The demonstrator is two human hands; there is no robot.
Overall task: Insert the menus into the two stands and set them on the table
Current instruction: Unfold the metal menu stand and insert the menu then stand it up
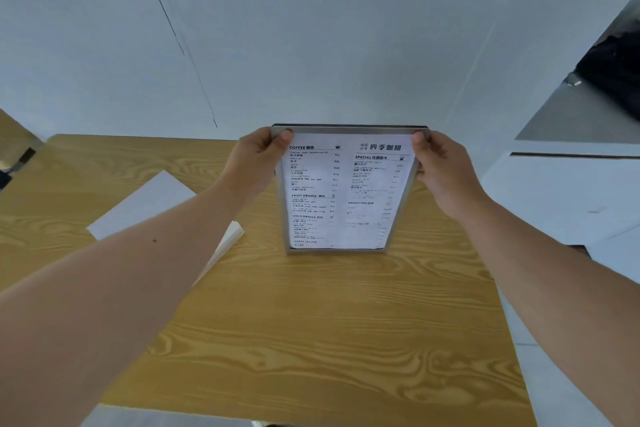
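A silver-framed menu stand (401,204) stands upright on the wooden table (311,322), with a printed coffee menu (346,191) showing inside it. My left hand (258,158) grips the stand's top left corner, thumb on the front of the frame. My right hand (440,166) grips the top right corner the same way. A white sheet (145,201) lies flat on the table to the left, partly under my left forearm. Beside it a second white piece (230,239) sticks out from under the arm; I cannot tell what it is.
White walls rise right behind the table's far edge. A white counter (561,198) stands to the right with a grey surface (571,114) and a dark object (616,80) above it. The table's near half is bare wood.
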